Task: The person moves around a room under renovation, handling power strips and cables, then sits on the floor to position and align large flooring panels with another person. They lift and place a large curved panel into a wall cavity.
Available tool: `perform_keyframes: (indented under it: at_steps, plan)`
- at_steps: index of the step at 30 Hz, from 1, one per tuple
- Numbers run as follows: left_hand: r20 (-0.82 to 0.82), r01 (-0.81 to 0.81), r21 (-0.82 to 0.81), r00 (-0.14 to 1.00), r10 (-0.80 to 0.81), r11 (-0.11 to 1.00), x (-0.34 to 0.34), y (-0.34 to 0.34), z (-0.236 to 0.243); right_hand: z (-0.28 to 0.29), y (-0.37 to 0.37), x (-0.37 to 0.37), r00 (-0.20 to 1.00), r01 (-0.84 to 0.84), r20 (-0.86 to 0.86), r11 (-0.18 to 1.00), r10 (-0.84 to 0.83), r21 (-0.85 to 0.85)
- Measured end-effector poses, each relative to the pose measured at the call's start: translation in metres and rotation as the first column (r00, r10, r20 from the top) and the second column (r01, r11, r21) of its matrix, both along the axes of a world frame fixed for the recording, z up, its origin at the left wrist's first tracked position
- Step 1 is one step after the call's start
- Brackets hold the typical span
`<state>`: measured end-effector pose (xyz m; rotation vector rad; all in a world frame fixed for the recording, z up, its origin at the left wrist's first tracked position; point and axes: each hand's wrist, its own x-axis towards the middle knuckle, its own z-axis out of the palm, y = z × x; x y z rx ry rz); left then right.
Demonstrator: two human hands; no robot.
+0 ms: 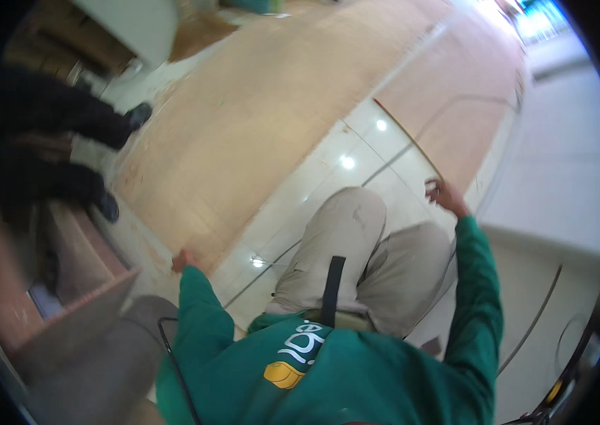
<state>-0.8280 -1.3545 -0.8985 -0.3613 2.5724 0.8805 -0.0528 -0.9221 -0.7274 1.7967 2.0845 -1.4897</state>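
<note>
My right hand (442,193), at the end of my green sleeve, is closed on the near end of a long thin strip (408,136) with a red tip, which reaches across pale tiles (360,134). My left hand (185,259) is low at the near edge of a large pale tan board (257,106); its fingers are small and blurred, so I cannot tell their grip. My knees (328,234), in beige trousers, are between my hands. A second tan board (463,85) lies beyond the tile strip, to the right.
At the left, another person's dark-trousered legs and shoes (109,202) are beside an open wooden box (123,283). A white cabinet (137,28) stands upper left. A white surface (541,156) runs along the right, with a cable (541,312) below it.
</note>
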Motion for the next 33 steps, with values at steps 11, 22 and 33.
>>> perform_keyframes:
  at_steps: [11,22,33]
  plan:
    - [0.365,-0.278,0.364,0.921,0.138,0.889,-0.019,-0.012,0.021,0.079,0.052,-0.064,0.753,-0.49,0.528,0.87,0.392,0.052]
    - [0.142,-0.072,0.537,0.99,-0.006,0.841,-0.025,-0.075,0.063,-0.039,0.102,-0.21,0.872,-0.396,0.241,0.903,0.426,-0.164]
    - [0.254,-0.189,0.461,0.964,0.075,0.867,-0.005,-0.065,0.099,-0.117,0.07,-0.347,0.52,0.344,-0.552,0.751,-0.652,-0.563]
